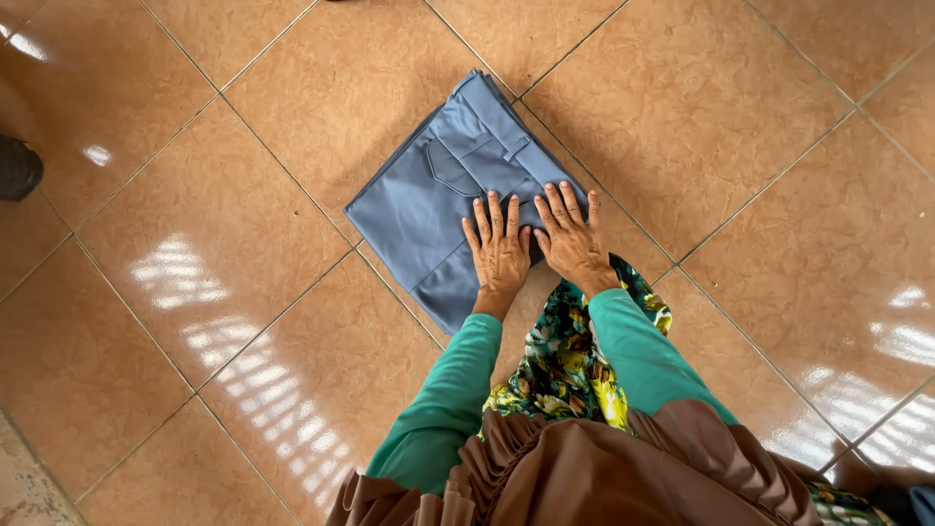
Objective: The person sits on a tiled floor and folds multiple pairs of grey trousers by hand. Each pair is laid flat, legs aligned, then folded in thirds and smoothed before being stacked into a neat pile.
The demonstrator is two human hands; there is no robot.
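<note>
Folded blue-grey trousers (pixel 438 195) on tile floor (pixel 243 321), left hand (pixel 499 248), right hand (pixel 573 239) spread flat atop

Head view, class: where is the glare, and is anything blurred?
Head view: bright striped window glare on the glossy tiles at left and lower right; the folded blue trousers are matte and sharp; both hands, left and right, are in focus, pressed flat on them.

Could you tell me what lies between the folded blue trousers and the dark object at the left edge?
Only bare brown floor tiles lie between the folded blue trousers and the dark object, as the head view shows.
</note>
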